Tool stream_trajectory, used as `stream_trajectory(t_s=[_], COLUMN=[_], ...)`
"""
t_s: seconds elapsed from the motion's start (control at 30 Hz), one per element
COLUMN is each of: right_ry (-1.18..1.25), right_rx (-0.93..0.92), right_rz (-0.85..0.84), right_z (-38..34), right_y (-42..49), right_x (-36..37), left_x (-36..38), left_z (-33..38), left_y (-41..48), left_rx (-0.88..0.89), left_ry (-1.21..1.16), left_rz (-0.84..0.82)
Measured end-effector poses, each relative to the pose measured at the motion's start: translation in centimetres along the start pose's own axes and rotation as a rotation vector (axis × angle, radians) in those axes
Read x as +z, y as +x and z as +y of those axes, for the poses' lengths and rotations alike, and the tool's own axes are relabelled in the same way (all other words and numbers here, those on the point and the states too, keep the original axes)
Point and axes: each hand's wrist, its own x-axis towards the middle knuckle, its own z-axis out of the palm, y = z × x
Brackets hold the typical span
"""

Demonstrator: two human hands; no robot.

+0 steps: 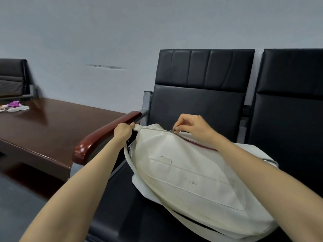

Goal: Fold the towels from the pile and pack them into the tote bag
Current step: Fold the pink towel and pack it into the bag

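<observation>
The soft, limp cream fabric tote bag [192, 172] sags between both hands: left hand [123, 133] grips its end tab, right hand [190, 127] pinches the metal zipper pull [173, 131].

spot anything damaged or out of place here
The wall has a long horizontal scrape, its surface chipped away. Crumpled purple and white scraps lie loose on the table. The tote bag looks intact.

Resting on black chair seat [125, 206]: white tote bag [192, 172], bulging. Lying on brown table [52, 133], far left: purple-white scraps [14, 106].
</observation>
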Motion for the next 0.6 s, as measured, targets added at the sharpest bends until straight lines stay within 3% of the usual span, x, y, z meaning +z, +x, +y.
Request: stream_trajectory(t_s=[0.13,0.2,0.27,0.3,0.37,0.6], right_ry=[0.055,0.081,0.114,0.132,0.15,0.278], right_rx=[0.031,0.046,0.065,0.08,0.119,0.324], right_rz=[0.049,0.052,0.056,0.062,0.069,0.114], right_z=[0.3,0.1,-0.3,-0.4,-0.6,-1.5], right_y=[-2.5,-2.5,-2.2,-2.1,-2.1,-2.6], right_x=[-2.5,-2.2,-1.7,-1.5,-1.1,-0.4], left_x=[1.8,3.1,4.3,5.0,5.8,6.5], left_z=[0.4,1.3,2.2,2.4,2.0,1.6], left_y=[-1.7,-3.3,-5.3,-6.1,-6.2,-6.3], left_rx=[0.199,0.546,0.854,0.894,0.823,0.687], left_ry=[0.535,0.464,0.318,0.354,0.483,0.3], left_rz=[0.118,0.141,-0.128,-0.266,-0.362,-0.231])
